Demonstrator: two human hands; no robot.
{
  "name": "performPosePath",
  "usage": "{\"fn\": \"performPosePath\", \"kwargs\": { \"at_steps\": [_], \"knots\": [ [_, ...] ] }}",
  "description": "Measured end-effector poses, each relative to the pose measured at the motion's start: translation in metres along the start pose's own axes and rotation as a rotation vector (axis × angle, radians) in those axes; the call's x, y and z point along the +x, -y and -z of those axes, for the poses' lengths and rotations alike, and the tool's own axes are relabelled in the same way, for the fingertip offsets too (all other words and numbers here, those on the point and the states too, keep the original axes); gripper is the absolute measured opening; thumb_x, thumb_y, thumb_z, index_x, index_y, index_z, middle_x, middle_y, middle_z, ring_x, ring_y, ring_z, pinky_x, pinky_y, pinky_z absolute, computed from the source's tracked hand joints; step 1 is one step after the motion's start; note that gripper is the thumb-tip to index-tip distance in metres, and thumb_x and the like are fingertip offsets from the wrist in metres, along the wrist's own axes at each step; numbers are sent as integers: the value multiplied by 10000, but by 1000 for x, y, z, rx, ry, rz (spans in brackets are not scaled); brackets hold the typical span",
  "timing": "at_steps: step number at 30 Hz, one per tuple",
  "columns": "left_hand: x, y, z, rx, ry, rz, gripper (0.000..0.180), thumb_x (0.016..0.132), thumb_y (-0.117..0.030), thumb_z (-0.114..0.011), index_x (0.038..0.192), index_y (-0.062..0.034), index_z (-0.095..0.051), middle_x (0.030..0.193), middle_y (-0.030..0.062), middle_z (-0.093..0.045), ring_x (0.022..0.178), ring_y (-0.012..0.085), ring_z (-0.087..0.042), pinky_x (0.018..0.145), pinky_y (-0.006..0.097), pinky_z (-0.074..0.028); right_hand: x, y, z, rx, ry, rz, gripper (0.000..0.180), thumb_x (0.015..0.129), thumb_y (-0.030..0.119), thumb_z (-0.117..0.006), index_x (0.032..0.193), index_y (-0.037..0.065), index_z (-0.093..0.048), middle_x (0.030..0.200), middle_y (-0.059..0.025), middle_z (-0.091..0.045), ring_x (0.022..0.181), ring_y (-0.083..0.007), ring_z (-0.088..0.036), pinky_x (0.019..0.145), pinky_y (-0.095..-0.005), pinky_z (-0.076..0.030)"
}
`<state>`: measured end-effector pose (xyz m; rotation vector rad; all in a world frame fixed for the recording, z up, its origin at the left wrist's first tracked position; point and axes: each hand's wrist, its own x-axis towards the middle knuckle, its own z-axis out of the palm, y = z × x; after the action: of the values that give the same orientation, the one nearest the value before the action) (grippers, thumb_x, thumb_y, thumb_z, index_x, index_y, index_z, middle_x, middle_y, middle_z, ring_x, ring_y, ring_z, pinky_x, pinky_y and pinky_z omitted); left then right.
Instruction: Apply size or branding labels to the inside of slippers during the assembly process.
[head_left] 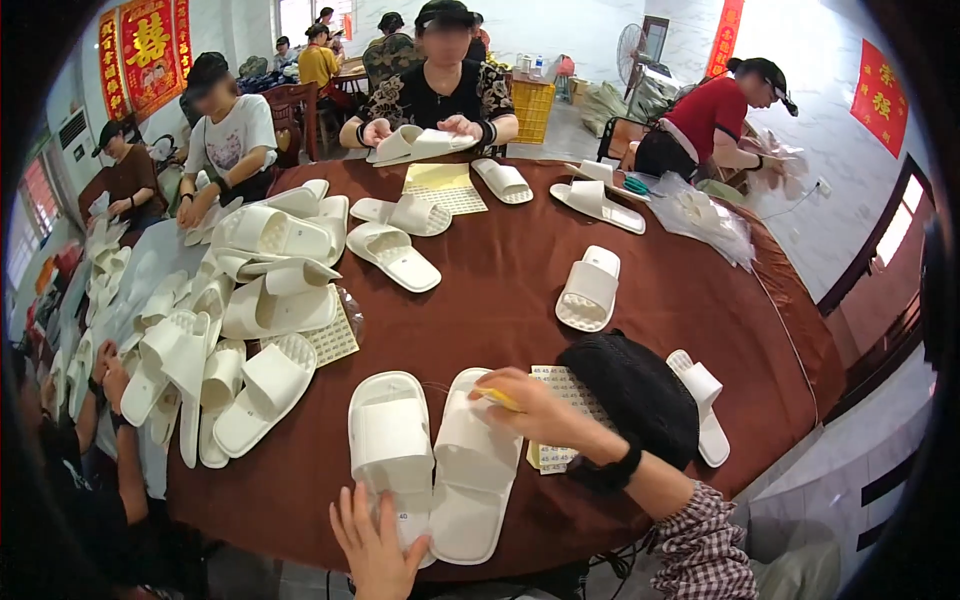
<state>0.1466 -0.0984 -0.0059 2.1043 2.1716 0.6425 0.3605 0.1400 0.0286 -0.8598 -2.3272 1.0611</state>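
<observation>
Two white slide slippers lie side by side before me, the left slipper point(388, 440) and the right slipper point(470, 470), toes pointing away. My left hand point(375, 545) rests open, fingers spread, on the heel end of the left slipper. Over the strap of the right slipper, my right hand point(545, 408) is closed round a small yellow tool point(498, 399); its tip is too small to make out. A sheet of small printed stickers point(552, 458) lies partly beneath a black cloth bag point(635, 395), just right of my right hand.
A heap of white slippers point(270, 235) covers the table's left side, another sticker sheet point(335, 335) under it. Single slippers point(588, 290) lie about the brown tablecloth point(480, 270). Across the table a person point(440, 90) holds a pair; at right, another person point(715, 120) handles plastic bags.
</observation>
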Motion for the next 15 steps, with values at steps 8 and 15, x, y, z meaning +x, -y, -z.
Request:
{"fn": "performPosePath", "kwargs": {
  "at_steps": [8, 15],
  "knots": [
    [-1, 6, -14, -129, -63, -165, 606, 892, -287, -622, 1423, -24, -497, 1513, 174, -439, 1430, 406, -348, 1167, 592, -245, 43, 7, 143, -41, -589, -46, 238, 867, -23, -652, 1105, -8, -663, 954, -95, -701, 864, -184, -676, 778, -309, -540],
    [5, 1, -16, -198, -152, -146, 516, 896, -323, -581, 1328, -43, -597, 1397, 151, -560, 1349, 377, -471, 1139, 548, -326, 25, -163, 167, -604, -372, -344, 886, 643, 349, -908, 1349, 11, -494, 1319, -271, -518, 1234, -440, -537, 1015, -453, -477]
  ]
}}
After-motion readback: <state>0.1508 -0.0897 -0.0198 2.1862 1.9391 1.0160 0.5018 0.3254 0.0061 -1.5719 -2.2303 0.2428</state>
